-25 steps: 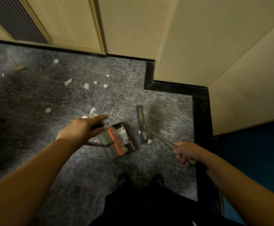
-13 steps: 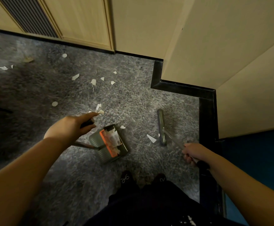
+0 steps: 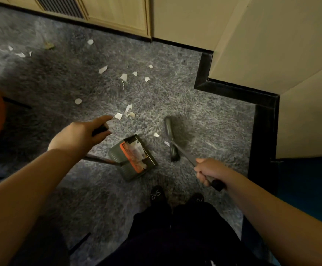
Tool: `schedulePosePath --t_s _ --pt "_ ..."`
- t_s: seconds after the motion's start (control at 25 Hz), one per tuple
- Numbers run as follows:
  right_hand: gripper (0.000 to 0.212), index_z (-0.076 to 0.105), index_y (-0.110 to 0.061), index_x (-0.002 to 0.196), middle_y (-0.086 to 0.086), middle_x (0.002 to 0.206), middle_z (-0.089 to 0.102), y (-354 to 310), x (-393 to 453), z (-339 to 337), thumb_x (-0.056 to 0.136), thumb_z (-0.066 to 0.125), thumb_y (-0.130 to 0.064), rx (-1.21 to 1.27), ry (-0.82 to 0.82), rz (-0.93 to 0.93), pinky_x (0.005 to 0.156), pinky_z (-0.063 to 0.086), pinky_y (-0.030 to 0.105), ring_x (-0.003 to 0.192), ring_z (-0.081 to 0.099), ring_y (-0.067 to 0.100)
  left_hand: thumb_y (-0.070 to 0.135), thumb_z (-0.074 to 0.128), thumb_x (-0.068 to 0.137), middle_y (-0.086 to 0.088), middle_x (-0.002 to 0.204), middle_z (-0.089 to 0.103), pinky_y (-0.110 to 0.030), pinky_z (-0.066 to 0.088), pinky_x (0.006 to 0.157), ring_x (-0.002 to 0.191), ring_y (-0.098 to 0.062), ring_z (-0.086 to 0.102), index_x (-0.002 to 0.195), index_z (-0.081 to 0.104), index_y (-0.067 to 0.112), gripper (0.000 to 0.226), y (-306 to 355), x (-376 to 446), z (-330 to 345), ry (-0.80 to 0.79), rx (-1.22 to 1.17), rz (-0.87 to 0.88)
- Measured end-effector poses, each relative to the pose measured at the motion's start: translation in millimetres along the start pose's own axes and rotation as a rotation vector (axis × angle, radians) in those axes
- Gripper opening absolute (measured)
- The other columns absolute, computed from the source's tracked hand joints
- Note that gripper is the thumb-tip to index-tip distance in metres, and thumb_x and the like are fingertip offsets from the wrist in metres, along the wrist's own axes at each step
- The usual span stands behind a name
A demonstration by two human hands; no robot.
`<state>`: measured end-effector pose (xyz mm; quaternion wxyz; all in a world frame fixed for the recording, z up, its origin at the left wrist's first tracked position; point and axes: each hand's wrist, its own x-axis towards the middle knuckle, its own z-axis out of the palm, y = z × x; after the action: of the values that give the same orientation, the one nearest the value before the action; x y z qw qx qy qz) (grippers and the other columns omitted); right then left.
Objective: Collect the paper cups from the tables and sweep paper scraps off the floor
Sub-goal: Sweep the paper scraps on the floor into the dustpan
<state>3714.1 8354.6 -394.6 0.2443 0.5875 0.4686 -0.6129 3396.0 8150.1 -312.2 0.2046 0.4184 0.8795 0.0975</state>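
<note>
The left hand point(image 3: 83, 135) is wrapped around the dark grip at the top of the dustpan's long handle, index finger lying forward along it. The dustpan point(image 3: 133, 157) sits on the grey carpet point(image 3: 204, 112) just ahead of the person's shoes, mouth turned towards the broom, with a few white scraps already lying against its orange comb. The right hand point(image 3: 210, 171) is clenched around the broom's metal shaft near its black end grip, and the broom head point(image 3: 170, 139) rests on the carpet just beside the pan's open side

The paper scraps point(image 3: 124, 76) lie scattered over the carpet: two small pieces between pan and broom head, a cluster near the left fingertips, more further out towards the wooden cabinet point(image 3: 118, 14), and a few at the far left. No paper cups or worktop are in view

These scraps look feather-light and flimsy, so they will likely flutter or skip if struck hard, and the carpet pile will probably snag them; short, low, dragging strokes suit better than flicks. Picking them up by hand is hardly worth it. The pan needs its lip pressed flat into the pile, steered from the upper grip, or the pieces may slide underneath it
</note>
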Motion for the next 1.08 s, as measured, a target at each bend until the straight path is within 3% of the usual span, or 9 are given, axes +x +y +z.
schedulePosePath --t_s 0.24,0.32,0.4,0.64,0.72,0.76,0.84,0.96,1.08 --pt "0.061 0.021 -0.017 0.151 0.010 0.058 0.049 -45 1 26 0.097 0.044 -0.001 -0.019 -0.065 -0.064 0.032 0.033 0.016 0.029 0.041 0.010 0.044 0.064 0.088 -0.001 0.093 0.069 -0.027 0.040 0.065 0.072 -0.016 0.056 0.134 0.049 0.047 0.049 -18 -16 -12 0.073 -0.048 -0.066" --pt "0.053 0.034 -0.017 0.144 0.010 0.058 0.046 -56 -4 31 0.095 0.043 0.001 -0.062 -0.056 -0.105 0.032 0.031 0.015 0.028 0.039 0.010 0.045 0.063 0.088 -0.001 0.097 0.069 -0.028 0.042 0.066 0.078 -0.018 0.061 0.135 0.047 0.048 0.050 -26 -20 -18 0.083 -0.060 -0.100" --pt "0.038 0.049 -0.018 0.125 0.010 0.056 0.043 -68 -9 33 0.093 0.042 0.003 -0.123 -0.034 -0.153 0.033 0.028 0.013 0.027 0.036 0.010 0.046 0.062 0.089 0.000 0.100 0.070 -0.029 0.046 0.068 0.081 -0.019 0.063 0.135 0.045 0.050 0.050 -32 -22 -24 0.092 -0.071 -0.136" --pt "0.041 0.042 0.006 0.134 0.010 0.056 0.043 -108 -2 17 0.093 0.044 0.004 -0.250 0.037 -0.177 0.029 0.027 0.012 0.032 0.037 0.012 0.044 0.063 0.089 -0.005 0.106 0.071 -0.037 0.056 0.075 0.089 -0.025 0.067 0.138 0.042 0.051 0.054 -43 -11 -29 0.099 -0.118 -0.192" --pt "0.031 0.053 -0.002 0.121 0.010 0.056 0.043 -122 6 15 0.093 0.043 0.004 -0.297 0.037 -0.161 0.030 0.027 0.012 0.029 0.037 0.011 0.044 0.062 0.089 -0.006 0.107 0.070 -0.037 0.055 0.076 0.091 -0.026 0.066 0.139 0.041 0.050 0.055 -44 -3 -25 0.065 -0.109 -0.220" --pt "0.024 0.056 -0.011 0.103 0.010 0.055 0.043 -131 12 16 0.093 0.041 0.004 -0.344 0.038 -0.155 0.030 0.027 0.011 0.028 0.037 0.010 0.044 0.061 0.090 -0.006 0.108 0.070 -0.037 0.055 0.076 0.092 -0.027 0.066 0.140 0.040 0.050 0.055 -45 3 -23 0.045 -0.091 -0.235" --pt "0.021 0.051 -0.011 0.092 0.010 0.055 0.044 -147 27 16 0.092 0.038 0.005 -0.455 0.028 -0.147 0.030 0.028 0.013 0.032 0.040 0.012 0.047 0.059 0.091 -0.005 0.107 0.070 -0.036 0.055 0.075 0.091 -0.026 0.066 0.141 0.038 0.051 0.054 -46 16 -20 0.017 -0.062 -0.256" --pt "0.034 0.051 -0.003 0.121 0.009 0.055 0.048 -178 51 21 0.091 0.036 0.004 -0.617 -0.045 -0.162 0.040 0.033 0.023 0.045 0.043 0.018 0.051 0.056 0.091 -0.002 0.100 0.069 -0.032 0.053 0.068 0.083 -0.023 0.065 0.139 0.037 0.054 0.052 -47 46 -25 0.051 -0.042 -0.247" --pt "0.044 0.043 -0.005 0.136 0.009 0.056 0.049 -195 60 31 0.093 0.036 0.002 -0.683 -0.134 -0.152 0.041 0.036 0.022 0.043 0.045 0.017 0.054 0.053 0.091 0.001 0.094 0.067 -0.033 0.054 0.065 0.079 -0.021 0.063 0.139 0.036 0.055 0.051 -43 71 -34 0.055 0.008 -0.256"
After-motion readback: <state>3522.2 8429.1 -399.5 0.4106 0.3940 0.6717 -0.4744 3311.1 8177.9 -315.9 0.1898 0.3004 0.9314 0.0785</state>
